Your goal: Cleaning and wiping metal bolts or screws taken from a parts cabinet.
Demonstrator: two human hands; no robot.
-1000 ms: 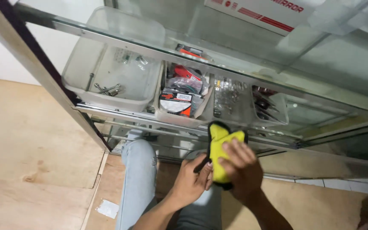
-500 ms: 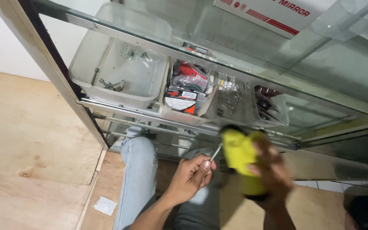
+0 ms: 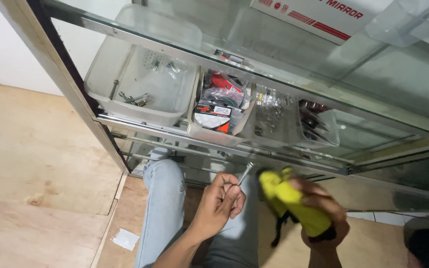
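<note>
My left hand (image 3: pixel 218 202) is closed around a thin metal screw (image 3: pixel 245 173) whose tip points up toward the glass cabinet. Just to its right, my right hand (image 3: pixel 326 218) grips a yellow power screwdriver (image 3: pixel 289 201), blurred with motion, its nose aimed at the screw. A black strap (image 3: pixel 277 231) dangles from the tool. Both hands hover over my knee in light blue jeans (image 3: pixel 162 208), in front of the cabinet's lower metal rail (image 3: pixel 294 166).
The glass display cabinet (image 3: pixel 254 54) holds a clear plastic tub with bolts (image 3: pixel 140 92), a tub of packaged parts (image 3: pixel 217 106) and clear boxes of small hardware (image 3: pixel 294 124). A white and red carton (image 3: pixel 319 15) lies on top. Plywood floor (image 3: pixel 35 164) spreads left, with a paper scrap (image 3: pixel 125 239).
My right hand has swung the yellow tool down and to the right, away from the cabinet rail. My left hand has brought up a screw between its fingers.
</note>
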